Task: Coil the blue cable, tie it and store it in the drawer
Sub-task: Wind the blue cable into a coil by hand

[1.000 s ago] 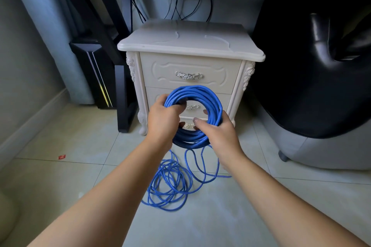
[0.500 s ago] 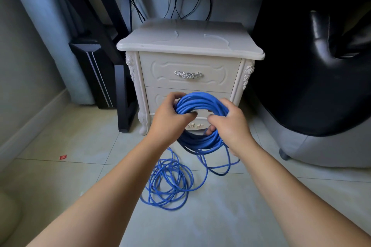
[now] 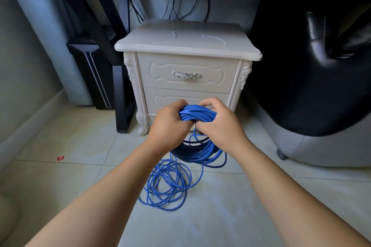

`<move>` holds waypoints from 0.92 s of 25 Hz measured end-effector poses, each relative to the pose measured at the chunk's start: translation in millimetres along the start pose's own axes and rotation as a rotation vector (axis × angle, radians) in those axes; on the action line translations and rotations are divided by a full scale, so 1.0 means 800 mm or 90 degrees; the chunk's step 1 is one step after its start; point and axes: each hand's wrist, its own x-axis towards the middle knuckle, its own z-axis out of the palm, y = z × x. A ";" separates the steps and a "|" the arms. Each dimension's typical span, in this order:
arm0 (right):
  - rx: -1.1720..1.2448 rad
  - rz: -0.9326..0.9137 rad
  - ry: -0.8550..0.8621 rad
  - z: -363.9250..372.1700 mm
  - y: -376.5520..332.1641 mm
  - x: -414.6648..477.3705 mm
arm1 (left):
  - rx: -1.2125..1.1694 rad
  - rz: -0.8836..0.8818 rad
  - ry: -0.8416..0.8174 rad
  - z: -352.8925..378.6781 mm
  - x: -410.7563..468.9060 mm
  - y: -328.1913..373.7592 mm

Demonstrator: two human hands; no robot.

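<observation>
In the head view, the long, thin blue cable (image 3: 197, 115) is held in the air in front of the small white wooden nightstand (image 3: 186, 44), at the height of its lower drawer (image 3: 170, 97). The left hand (image 3: 170, 124) has its grip closed round the bundle of turns from the left side, with the fingers curled over the top. The right hand (image 3: 219, 124) grips the same bundle from the right side, and the two hands almost touch below it. Between them the bundle runs across, from left to right, nearly level. The rest of the coil hangs under the hands as a ring, its lower arc (image 3: 200, 156) close above the pale tiled floor (image 3: 70, 136); I cannot tell if it touches. From the ring a strand goes down to a loose heap of uncoiled loops (image 3: 166, 184), which lies flat on the floor, nearer to the person and a little to the left. Both drawers are closed; the upper drawer (image 3: 160, 72) carries an ornate silver handle (image 3: 186, 75). A black leather chair (image 3: 311, 56) stands just right of the nightstand, a black desk leg (image 3: 120, 90) stands at its left, and a small red scrap (image 3: 60, 158) lies on the floor well apart to the left.
</observation>
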 end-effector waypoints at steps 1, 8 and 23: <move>0.061 0.028 -0.011 -0.003 0.002 0.002 | -0.045 -0.026 0.017 -0.001 0.002 0.000; 0.159 0.134 -0.113 0.008 0.014 -0.002 | -0.361 -0.234 0.156 -0.011 0.007 0.001; 0.128 0.140 0.096 -0.008 0.021 0.007 | -0.367 -0.286 -0.027 0.004 -0.007 0.003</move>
